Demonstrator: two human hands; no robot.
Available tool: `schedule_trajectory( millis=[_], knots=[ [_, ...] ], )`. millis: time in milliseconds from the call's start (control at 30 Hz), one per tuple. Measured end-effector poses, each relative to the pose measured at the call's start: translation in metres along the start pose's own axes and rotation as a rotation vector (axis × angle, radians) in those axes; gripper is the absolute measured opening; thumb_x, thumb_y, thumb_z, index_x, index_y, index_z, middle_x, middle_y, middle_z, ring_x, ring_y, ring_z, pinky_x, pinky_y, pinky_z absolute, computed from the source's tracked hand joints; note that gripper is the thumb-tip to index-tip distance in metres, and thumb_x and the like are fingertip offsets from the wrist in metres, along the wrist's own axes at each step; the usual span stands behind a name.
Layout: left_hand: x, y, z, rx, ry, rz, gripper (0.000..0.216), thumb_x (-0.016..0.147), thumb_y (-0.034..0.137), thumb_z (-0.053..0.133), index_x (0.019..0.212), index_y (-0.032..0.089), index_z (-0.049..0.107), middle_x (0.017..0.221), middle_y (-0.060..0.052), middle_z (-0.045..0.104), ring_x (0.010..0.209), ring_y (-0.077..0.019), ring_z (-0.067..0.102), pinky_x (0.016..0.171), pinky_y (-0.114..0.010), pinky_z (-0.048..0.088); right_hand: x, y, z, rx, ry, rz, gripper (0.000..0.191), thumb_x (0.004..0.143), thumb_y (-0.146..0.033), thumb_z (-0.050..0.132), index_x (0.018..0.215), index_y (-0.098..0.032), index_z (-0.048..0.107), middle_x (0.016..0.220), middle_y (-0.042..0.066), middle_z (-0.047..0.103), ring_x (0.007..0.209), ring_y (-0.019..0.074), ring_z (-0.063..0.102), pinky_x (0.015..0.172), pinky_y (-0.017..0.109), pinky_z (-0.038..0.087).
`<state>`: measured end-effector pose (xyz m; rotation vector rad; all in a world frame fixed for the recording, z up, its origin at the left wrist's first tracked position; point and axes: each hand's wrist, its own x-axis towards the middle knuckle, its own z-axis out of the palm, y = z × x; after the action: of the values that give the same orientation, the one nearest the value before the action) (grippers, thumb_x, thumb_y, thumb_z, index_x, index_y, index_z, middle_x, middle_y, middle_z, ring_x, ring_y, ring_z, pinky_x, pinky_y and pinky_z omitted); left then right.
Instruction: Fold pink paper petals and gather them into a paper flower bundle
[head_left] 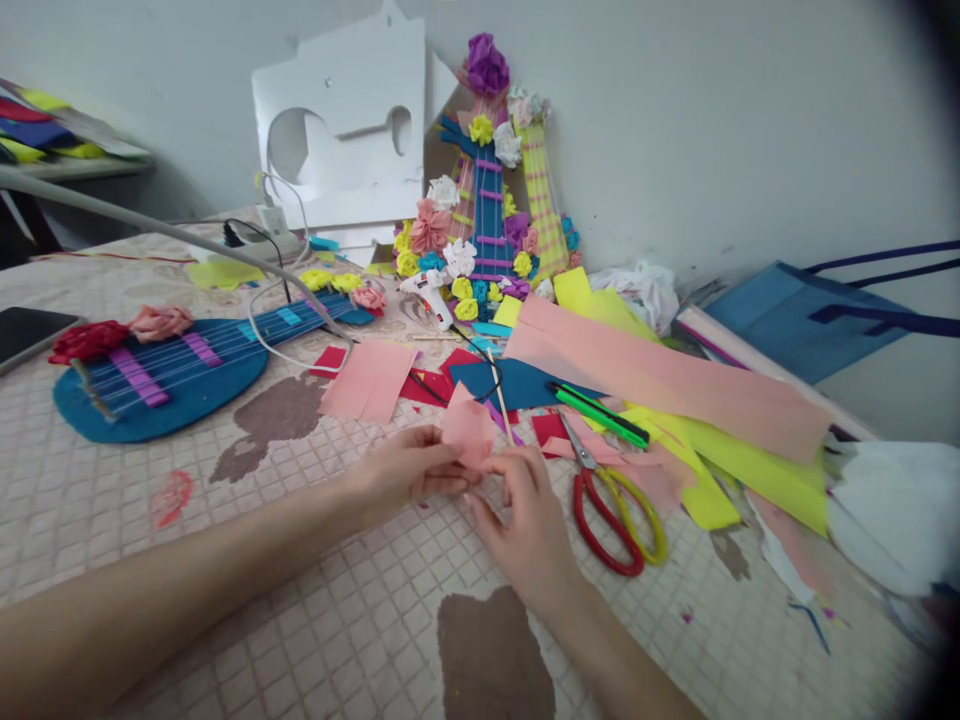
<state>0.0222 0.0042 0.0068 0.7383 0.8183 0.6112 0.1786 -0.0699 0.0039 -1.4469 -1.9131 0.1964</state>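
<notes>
A small pink paper (466,428) is pinched between the thumb and fingers of the left hand (409,468), above the tablecloth (360,610). The right hand (517,500) is positioned at the paper's lower edge, fingers bent; whether it is gripped there cannot be told. Scissors (616,508) are laid to the right.

Left hand (409,470) and right hand (529,515) curl close together, perhaps touching.

Cluttered, grid-patterned table (330,620)

It bears a blue guitar (232,388) at left of the frame, a dark device (30,335) at the left edge, a power strip (287,245) at upper left, scissors (609,518) right of centre and yellow paper (711,505) further right.
</notes>
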Motion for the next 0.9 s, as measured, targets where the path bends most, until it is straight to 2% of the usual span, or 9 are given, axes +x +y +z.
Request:
schedule_trajectory(
  millis=[67,167,300,400,467,567,667,767,900],
  knots=[
    [-0.004,-0.006,0.004,-0.028,-0.026,0.004,0.019,0.076,0.019,0.069,0.085,0.012,0.055,0.092,-0.01,0.069,0.083,-0.0152,0.068,0.083,-0.028,0.052,-0.001,0.0,0.004,-0.049,-0.059,-0.008,0.021,0.081,-0.012,0.051,0.1,-0.022,0.05,0.097,0.007,0.052,0.082,0.0194,0.057,0.064,0.032,0.049],
    [-0.009,-0.007,0.003,0.064,-0.061,0.019,0.024,0.072,0.024,0.074,0.087,0.012,0.059,0.095,-0.007,0.068,0.09,-0.0172,0.065,0.087,-0.031,0.05,-0.003,0.005,0.005,-0.117,-0.119,-0.024,0.018,0.084,-0.011,0.048,0.098,-0.022,0.051,0.098,0.007,0.053,0.084,0.0201,0.058,0.064,0.031,0.05],
    [-0.011,-0.001,-0.002,0.195,-0.178,0.03,0.027,0.071,0.03,0.074,0.091,0.014,0.063,0.098,-0.006,0.068,0.1,-0.0206,0.062,0.09,-0.034,0.047,-0.004,0.011,0.0,-0.173,-0.144,-0.033,0.017,0.086,-0.009,0.043,0.094,-0.02,0.053,0.095,0.007,0.055,0.082,0.0197,0.058,0.061,0.03,0.049],
    [-0.011,0.0,-0.005,0.131,-0.167,0.005,0.027,0.07,0.027,0.075,0.09,0.013,0.064,0.098,-0.007,0.068,0.098,-0.0192,0.062,0.09,-0.032,0.046,-0.003,0.012,-0.001,-0.158,-0.141,-0.035,0.016,0.086,-0.01,0.043,0.093,-0.02,0.053,0.095,0.007,0.055,0.083,0.0195,0.058,0.062,0.029,0.048],
    [-0.011,-0.001,-0.005,0.068,-0.145,-0.033,0.024,0.071,0.026,0.074,0.087,0.012,0.063,0.094,-0.008,0.068,0.091,-0.0164,0.063,0.086,-0.029,0.048,-0.003,0.011,-0.001,-0.136,-0.136,-0.035,0.016,0.085,-0.01,0.047,0.095,-0.021,0.053,0.097,0.006,0.055,0.086,0.0195,0.058,0.064,0.029,0.048],
    [-0.012,-0.002,-0.004,0.054,-0.145,-0.074,0.022,0.074,0.028,0.072,0.086,0.012,0.062,0.083,-0.005,0.066,0.072,-0.01,0.06,0.067,-0.022,0.048,-0.002,0.009,0.0,-0.141,-0.149,-0.041,0.017,0.083,-0.011,0.049,0.096,-0.021,0.054,0.096,0.006,0.055,0.085,0.0191,0.058,0.063,0.028,0.048],
    [-0.013,0.001,-0.005,0.22,-0.175,-0.054,0.026,0.074,0.031,0.07,0.089,0.013,0.06,0.072,0.0,0.058,0.06,-0.0071,0.052,0.054,-0.019,0.042,-0.001,0.011,-0.002,-0.172,-0.158,-0.049,0.019,0.085,-0.008,0.044,0.093,-0.02,0.056,0.092,0.006,0.056,0.08,0.0182,0.058,0.06,0.028,0.047],
    [-0.012,0.009,-0.012,0.651,-0.179,0.093,0.023,0.069,0.027,0.069,0.082,0.015,0.055,0.064,0.004,0.051,0.054,-0.0082,0.047,0.049,-0.02,0.037,-0.002,0.019,-0.007,-0.198,-0.141,-0.052,0.025,0.085,-0.005,0.04,0.096,-0.02,0.056,0.095,0.007,0.056,0.082,0.018,0.058,0.06,0.027,0.047],
    [-0.011,0.017,-0.021,1.28,0.163,0.58,0.019,0.065,0.014,0.061,0.077,0.018,0.047,0.074,0.002,0.051,0.065,-0.0127,0.049,0.056,-0.024,0.038,-0.003,0.033,-0.014,-0.214,-0.192,-0.091,0.026,0.082,-0.005,0.041,0.094,-0.021,0.057,0.1,0.007,0.055,0.085,0.0189,0.058,0.058,0.027,0.047]
  ],
)
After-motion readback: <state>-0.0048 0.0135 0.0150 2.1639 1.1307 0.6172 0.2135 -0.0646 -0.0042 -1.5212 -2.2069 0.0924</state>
